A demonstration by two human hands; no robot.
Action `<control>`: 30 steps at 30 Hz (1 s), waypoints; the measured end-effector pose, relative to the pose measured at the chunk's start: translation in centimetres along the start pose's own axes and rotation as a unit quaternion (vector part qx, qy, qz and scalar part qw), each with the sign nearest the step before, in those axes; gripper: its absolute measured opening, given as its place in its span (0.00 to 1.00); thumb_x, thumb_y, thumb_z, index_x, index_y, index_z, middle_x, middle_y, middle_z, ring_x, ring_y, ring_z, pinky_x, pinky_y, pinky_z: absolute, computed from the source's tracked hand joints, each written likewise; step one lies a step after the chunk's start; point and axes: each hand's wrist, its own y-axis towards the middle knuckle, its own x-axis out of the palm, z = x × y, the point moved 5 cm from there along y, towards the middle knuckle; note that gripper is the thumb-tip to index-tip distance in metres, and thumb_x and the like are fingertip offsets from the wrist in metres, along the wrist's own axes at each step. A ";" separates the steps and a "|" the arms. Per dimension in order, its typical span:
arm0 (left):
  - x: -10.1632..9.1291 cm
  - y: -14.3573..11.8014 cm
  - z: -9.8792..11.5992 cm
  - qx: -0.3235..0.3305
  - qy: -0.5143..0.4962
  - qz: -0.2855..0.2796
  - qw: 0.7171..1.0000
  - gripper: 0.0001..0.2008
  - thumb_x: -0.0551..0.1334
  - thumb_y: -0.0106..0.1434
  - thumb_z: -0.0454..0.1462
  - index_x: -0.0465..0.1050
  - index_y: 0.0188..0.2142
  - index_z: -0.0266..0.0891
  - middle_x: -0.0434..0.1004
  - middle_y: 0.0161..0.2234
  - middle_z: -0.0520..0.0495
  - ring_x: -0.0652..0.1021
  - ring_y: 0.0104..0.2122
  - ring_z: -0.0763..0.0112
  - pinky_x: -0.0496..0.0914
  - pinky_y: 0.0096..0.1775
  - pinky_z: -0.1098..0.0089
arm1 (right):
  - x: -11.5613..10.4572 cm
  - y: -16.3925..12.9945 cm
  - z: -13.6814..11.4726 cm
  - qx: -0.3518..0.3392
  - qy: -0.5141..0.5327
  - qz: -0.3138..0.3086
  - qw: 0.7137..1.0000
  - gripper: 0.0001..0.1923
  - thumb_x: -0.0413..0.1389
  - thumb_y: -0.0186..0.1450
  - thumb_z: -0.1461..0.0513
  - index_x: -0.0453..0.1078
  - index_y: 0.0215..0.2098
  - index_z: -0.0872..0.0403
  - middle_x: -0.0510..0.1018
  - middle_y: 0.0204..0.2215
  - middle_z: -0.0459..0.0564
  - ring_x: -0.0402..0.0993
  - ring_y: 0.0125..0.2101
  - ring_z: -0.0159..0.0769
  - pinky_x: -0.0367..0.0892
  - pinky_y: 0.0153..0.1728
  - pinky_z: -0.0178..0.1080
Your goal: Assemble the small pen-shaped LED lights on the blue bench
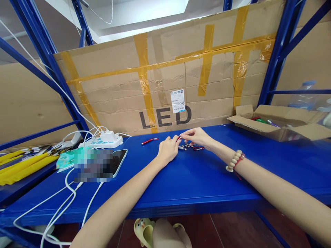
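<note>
Small red-and-silver metal part [179,138], pinched between the left hand [168,150] and the right hand [197,136] just above the blue metal bench [196,179]; both hands grasp it at the fingertips. Loose small silver pieces [186,146] and a red carabiner clip [198,148] lie under the right hand. A red pen-shaped tool [149,141] lies left of them, an open cardboard box [279,124] well apart at right.
</note>
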 end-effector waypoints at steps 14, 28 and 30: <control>0.2 0.0 -3.1 -0.157 -0.246 0.103 0.951 0.11 0.46 0.65 0.43 0.64 0.37 0.43 0.68 0.31 0.49 0.70 0.35 0.68 0.64 0.36 0.70 | -5.5 0.4 -0.8 -0.085 -0.376 0.154 0.910 0.08 0.57 0.56 0.56 0.75 0.29 0.49 0.78 0.28 0.45 0.73 0.31 0.36 0.64 0.27 0.33; 0.3 0.5 -3.6 -0.119 -0.317 0.142 0.930 0.07 0.52 0.63 0.39 0.67 0.34 0.41 0.69 0.31 0.51 0.68 0.33 0.70 0.62 0.40 0.70 | -5.3 0.7 1.3 0.050 -0.522 0.033 0.851 0.06 0.60 0.54 0.58 0.76 0.30 0.49 0.78 0.27 0.46 0.73 0.30 0.34 0.57 0.24 0.32; 0.3 0.5 -3.5 -0.117 -0.324 0.134 0.929 0.07 0.52 0.63 0.40 0.67 0.34 0.41 0.70 0.31 0.51 0.68 0.33 0.71 0.62 0.38 0.71 | -5.2 0.7 1.4 0.058 -0.533 0.025 0.844 0.06 0.61 0.53 0.59 0.76 0.30 0.49 0.78 0.29 0.47 0.73 0.30 0.34 0.57 0.24 0.32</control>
